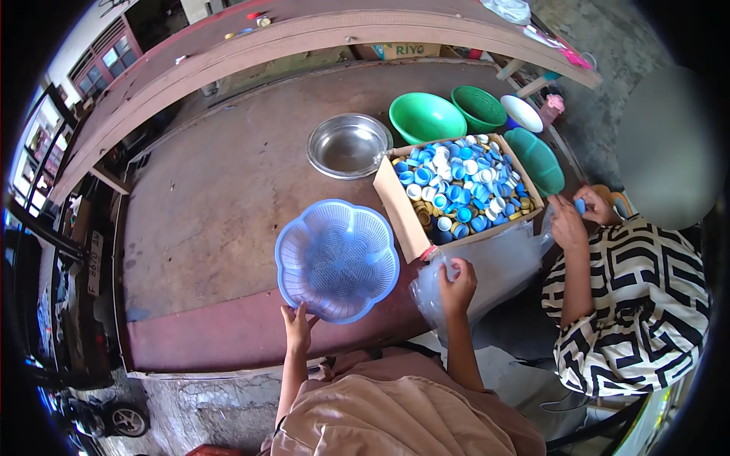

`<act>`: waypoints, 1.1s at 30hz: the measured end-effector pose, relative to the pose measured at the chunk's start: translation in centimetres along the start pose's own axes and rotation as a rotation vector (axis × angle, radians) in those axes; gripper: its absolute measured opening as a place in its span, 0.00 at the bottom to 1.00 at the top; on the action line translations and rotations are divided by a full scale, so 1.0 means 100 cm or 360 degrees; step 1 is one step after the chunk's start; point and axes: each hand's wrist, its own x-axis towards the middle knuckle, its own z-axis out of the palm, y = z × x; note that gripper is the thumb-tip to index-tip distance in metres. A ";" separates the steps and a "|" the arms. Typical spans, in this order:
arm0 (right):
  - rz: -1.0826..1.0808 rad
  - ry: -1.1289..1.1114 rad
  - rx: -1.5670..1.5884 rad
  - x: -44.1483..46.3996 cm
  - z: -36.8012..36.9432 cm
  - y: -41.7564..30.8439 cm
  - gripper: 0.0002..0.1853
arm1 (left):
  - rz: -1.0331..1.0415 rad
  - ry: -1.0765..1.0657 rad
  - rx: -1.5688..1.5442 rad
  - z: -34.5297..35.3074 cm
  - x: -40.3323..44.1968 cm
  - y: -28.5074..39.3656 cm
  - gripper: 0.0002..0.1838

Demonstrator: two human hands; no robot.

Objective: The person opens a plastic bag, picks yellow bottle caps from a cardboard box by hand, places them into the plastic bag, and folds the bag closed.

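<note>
A blue flower-shaped plastic basket (337, 261) stands on the brown board, empty. My left hand (299, 328) grips its near rim, thumb up at the edge. To the right, my right hand (458, 287) touches a clear plastic bag (498, 270), its fingers curled at the bag's left end. Just beyond the bag is a cardboard box (401, 205) full of blue, white and yellowish bottle caps (464, 182).
Behind the box stand a steel bowl (350, 146), a light green bowl (427, 118), a dark green basket (478, 108), a white bowl (522, 113) and a teal basket (534, 161). A person in a patterned top (631, 304) sits at the right, holding a blue cap (580, 206).
</note>
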 end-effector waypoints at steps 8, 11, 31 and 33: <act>0.0182 0.0455 0.0607 0.013 0.009 0.017 0.10 | 0.0983 0.0566 0.0262 -0.012 0.005 0.028 0.07; 0.0424 0.0448 0.0877 0.021 -0.001 0.008 0.15 | 0.1143 0.0498 0.0145 -0.015 0.001 0.034 0.09; 0.0851 -0.2320 0.3400 0.018 0.026 -0.130 0.19 | -0.0046 -0.0665 -0.0711 0.053 -0.043 0.071 0.41; 0.1100 -0.1914 0.3011 0.034 0.031 -0.110 0.19 | -0.0075 -0.0959 -0.1004 0.034 -0.034 0.069 0.37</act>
